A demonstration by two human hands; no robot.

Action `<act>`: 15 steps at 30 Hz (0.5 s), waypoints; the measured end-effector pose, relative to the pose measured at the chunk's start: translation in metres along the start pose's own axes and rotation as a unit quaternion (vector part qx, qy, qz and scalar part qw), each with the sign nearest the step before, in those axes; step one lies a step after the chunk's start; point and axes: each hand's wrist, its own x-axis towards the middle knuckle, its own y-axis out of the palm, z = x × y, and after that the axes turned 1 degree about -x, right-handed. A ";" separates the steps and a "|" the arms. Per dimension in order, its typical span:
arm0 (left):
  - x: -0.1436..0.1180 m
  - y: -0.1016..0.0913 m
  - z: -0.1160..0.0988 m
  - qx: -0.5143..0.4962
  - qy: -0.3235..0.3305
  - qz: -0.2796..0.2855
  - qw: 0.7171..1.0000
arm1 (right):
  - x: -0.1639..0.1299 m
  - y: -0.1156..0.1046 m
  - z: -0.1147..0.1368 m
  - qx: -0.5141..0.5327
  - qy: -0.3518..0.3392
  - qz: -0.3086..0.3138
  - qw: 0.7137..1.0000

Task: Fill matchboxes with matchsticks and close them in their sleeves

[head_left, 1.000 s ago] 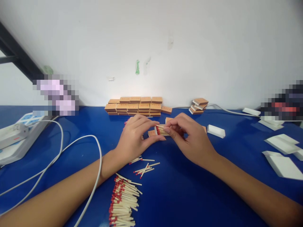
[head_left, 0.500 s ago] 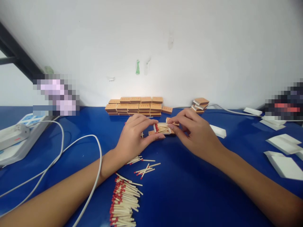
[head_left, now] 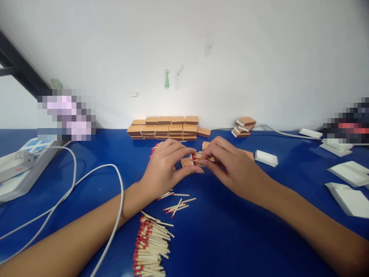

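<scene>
Head view: left hand, half open, holds the match tray near centre, long axis nine-to-three, heads toward nine; right hand, pinched, hold unclear, hides its three-o'clock end; matchboxes toward eleven.

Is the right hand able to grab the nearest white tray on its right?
Probably yes: that white tray lies nearby with nothing on top, though the right hand is occupied with some matches.

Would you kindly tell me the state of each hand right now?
Left hand: holding the matchbox tray.
Right hand: nearly closed at the matches; whether it holds any cannot be told.
</scene>
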 end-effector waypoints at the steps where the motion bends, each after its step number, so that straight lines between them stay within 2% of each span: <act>1: 0.000 0.000 0.000 0.002 0.000 -0.002 1.000 | 0.000 -0.001 0.000 -0.007 -0.001 0.003 1.000; 7: 0.000 0.000 0.002 0.010 -0.035 -0.005 0.999 | -0.001 -0.005 0.000 -0.026 0.002 0.007 1.000; 12: 0.000 -0.001 0.001 0.011 -0.032 -0.007 0.999 | 0.000 -0.004 0.001 -0.001 0.013 -0.016 1.000; 15: -0.001 -0.001 0.000 0.011 -0.008 -0.002 1.000 | 0.000 -0.001 0.002 0.022 0.036 -0.024 0.999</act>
